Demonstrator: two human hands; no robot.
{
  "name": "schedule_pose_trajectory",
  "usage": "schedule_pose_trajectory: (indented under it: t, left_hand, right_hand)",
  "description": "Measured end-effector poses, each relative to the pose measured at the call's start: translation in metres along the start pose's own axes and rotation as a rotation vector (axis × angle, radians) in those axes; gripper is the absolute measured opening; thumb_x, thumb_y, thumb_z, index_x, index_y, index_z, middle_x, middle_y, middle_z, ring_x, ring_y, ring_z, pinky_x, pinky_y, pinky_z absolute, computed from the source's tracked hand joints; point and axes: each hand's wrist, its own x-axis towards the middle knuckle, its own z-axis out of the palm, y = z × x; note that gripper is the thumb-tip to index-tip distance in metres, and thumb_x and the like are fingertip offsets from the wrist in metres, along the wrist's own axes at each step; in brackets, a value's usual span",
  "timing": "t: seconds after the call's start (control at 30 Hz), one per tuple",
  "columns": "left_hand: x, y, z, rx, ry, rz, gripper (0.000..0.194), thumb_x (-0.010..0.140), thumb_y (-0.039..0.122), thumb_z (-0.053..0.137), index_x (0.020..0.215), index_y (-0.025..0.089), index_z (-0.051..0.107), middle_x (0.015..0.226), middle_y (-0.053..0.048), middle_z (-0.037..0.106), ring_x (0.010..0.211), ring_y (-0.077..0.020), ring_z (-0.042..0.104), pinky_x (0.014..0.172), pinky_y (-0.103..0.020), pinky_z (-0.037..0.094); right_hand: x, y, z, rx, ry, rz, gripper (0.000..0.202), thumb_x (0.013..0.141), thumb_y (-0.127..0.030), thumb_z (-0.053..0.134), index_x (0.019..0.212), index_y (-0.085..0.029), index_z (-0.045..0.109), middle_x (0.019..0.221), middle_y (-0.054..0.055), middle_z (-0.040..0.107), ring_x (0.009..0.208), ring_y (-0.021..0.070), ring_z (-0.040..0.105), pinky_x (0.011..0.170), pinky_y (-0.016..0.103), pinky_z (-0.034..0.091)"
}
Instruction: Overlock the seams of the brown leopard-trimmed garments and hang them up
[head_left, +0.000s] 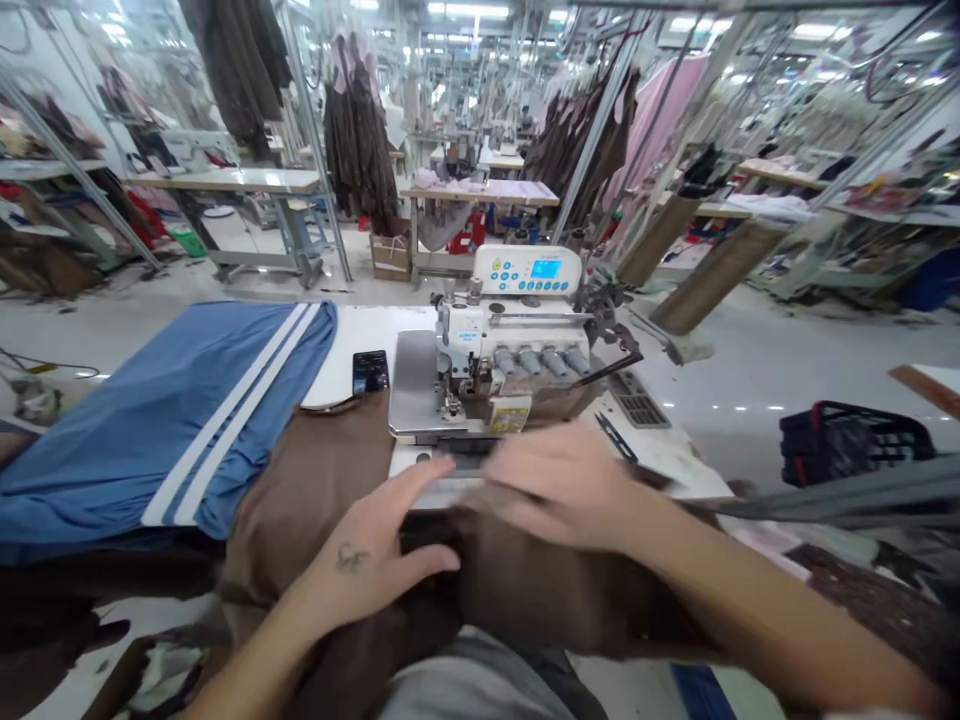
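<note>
At ten o'clock from the person, the blue cloth with two white stripes (165,400) lies beside the dull brown cloth (322,460); a strong pull on the brown could drag both, and disturb the black rectangular phone (370,372) near its edge. The bare left hand (367,545) has thumb and forefinger wide apart, seemingly gripping nothing. At twelve, the white metal sewing machine (517,350) could hurt fingers placed too near. The right hand (570,480), blurred, bends over more brown cloth (525,590) at six o'clock of the machine; its grip one cannot tell, and loose holding could let layers slip.
</note>
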Motion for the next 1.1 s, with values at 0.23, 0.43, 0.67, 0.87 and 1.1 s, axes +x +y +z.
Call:
schedule_pose_trajectory:
  t: [0.23,0.43,0.67,0.87,1.1]
  left_hand:
    - [0.017,-0.06,-0.046,0.007,0.713,-0.164,0.032,0.098,0.051,0.064,0.106,0.024,0.08,0.11,-0.005,0.082,0.106,-0.0267,0.076,0.098,-0.037,0.059]
    - [0.052,-0.054,-0.039,0.506,0.659,0.302,0.044,0.103,0.024,0.057,0.147,0.028,0.061,0.147,-0.004,0.068,0.14,-0.0236,0.06,0.122,-0.04,0.045]
    - [0.085,-0.061,-0.005,0.225,0.483,0.104,0.033,0.106,0.032,0.056,0.138,0.031,0.064,0.159,-0.003,0.057,0.158,-0.0257,0.039,0.128,-0.054,0.038]
    - [0.069,-0.053,-0.03,0.018,0.563,0.145,0.009,0.105,0.026,0.055,0.107,0.029,0.064,0.133,-0.003,0.073,0.14,-0.022,0.059,0.127,-0.052,0.036]
    - [0.1,-0.036,0.0,-0.01,0.556,0.178,0.009,0.097,0.027,0.073,0.097,0.028,0.064,0.1,0.001,0.076,0.098,-0.0178,0.073,0.091,-0.034,0.056]
  right_hand:
    - [0.016,0.012,0.068,0.709,-0.67,0.174,0.038,0.084,-0.053,0.086,0.07,-0.019,0.076,0.057,-0.005,0.064,0.055,0.0129,0.059,0.051,0.021,0.038]
    - [-0.017,0.026,0.122,1.01,0.152,0.695,0.049,0.088,-0.064,0.076,0.09,-0.015,0.08,0.083,0.005,0.078,0.074,0.0221,0.069,0.071,0.031,0.056]
    - [-0.026,0.029,0.165,1.063,0.38,0.776,0.045,0.092,-0.06,0.073,0.092,-0.016,0.081,0.086,0.008,0.079,0.077,0.0237,0.07,0.072,0.034,0.058]
    - [-0.046,0.02,0.14,0.718,0.656,0.634,0.009,0.094,-0.03,0.074,0.09,-0.022,0.075,0.081,0.002,0.069,0.072,0.0169,0.064,0.066,0.026,0.053]
    - [-0.039,-0.002,0.148,0.921,0.214,0.7,0.026,0.1,-0.038,0.065,0.085,-0.019,0.073,0.074,0.001,0.066,0.069,0.0177,0.063,0.064,0.026,0.05]
